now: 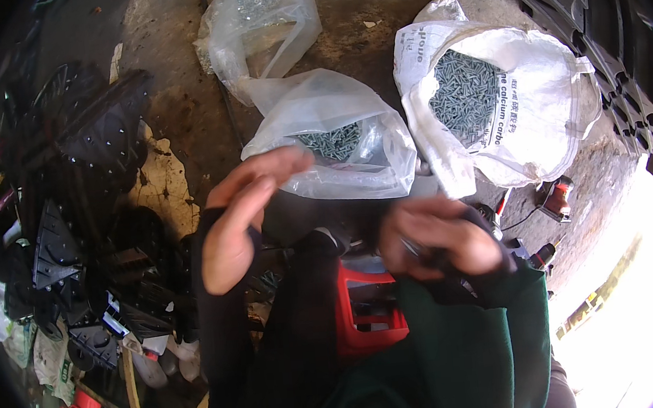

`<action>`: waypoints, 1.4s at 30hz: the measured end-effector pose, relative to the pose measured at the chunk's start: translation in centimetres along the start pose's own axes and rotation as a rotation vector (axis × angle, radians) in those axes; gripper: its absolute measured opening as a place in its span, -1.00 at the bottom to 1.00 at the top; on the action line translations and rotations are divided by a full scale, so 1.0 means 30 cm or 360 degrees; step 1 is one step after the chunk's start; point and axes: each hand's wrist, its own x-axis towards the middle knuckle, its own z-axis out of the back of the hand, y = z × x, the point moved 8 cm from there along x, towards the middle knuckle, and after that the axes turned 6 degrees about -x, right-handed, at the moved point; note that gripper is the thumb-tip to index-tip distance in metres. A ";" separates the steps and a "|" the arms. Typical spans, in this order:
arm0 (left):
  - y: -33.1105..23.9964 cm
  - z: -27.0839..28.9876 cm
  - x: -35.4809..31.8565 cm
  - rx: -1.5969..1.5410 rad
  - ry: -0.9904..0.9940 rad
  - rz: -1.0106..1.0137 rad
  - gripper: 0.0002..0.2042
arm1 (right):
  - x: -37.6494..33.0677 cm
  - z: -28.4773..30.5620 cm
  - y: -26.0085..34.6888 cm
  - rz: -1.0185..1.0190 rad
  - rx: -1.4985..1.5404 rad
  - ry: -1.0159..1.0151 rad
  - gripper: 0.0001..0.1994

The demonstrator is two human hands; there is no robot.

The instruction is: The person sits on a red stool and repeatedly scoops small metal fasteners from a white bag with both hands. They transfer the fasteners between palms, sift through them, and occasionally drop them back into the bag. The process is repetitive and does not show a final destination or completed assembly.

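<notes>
My left hand (241, 219) is over the near left rim of a clear plastic bag (348, 183). Its fingers are stretched out and a little blurred, and I see nothing held in them. Inside that bag lie small grey-green screws (330, 143). Lower and to the right, my right hand (446, 236) is smeared by motion, its fingers curled round something dark that I cannot make out. Beyond it stands a white woven sack (550, 138) with its mouth rolled open, holding many similar metal screws (463, 99).
Another clear bag (301, 47) with small shiny pieces lies at the far side. Black moulded parts (54, 247) are heaped on the left, and dark panels (628, 100) stand at the right. A power drill (544, 255) lies right of my right hand. A red stool (346, 323) is below.
</notes>
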 end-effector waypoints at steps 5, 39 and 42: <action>0.043 0.015 0.071 0.0419 -0.0220 -0.0262 -0.69 | -0.277 0.064 0.306 0.1375 -0.0102 -0.0417 -0.60; 0.035 0.092 0.050 0.1387 -0.1222 -0.0941 -0.82 | 0.572 0.345 -0.093 0.0404 -0.0913 -0.0575 -0.76; -0.035 -0.008 -0.010 0.1608 -0.1159 -0.1250 -0.79 | 0.533 0.311 -0.107 0.0103 0.0195 -0.0315 -0.76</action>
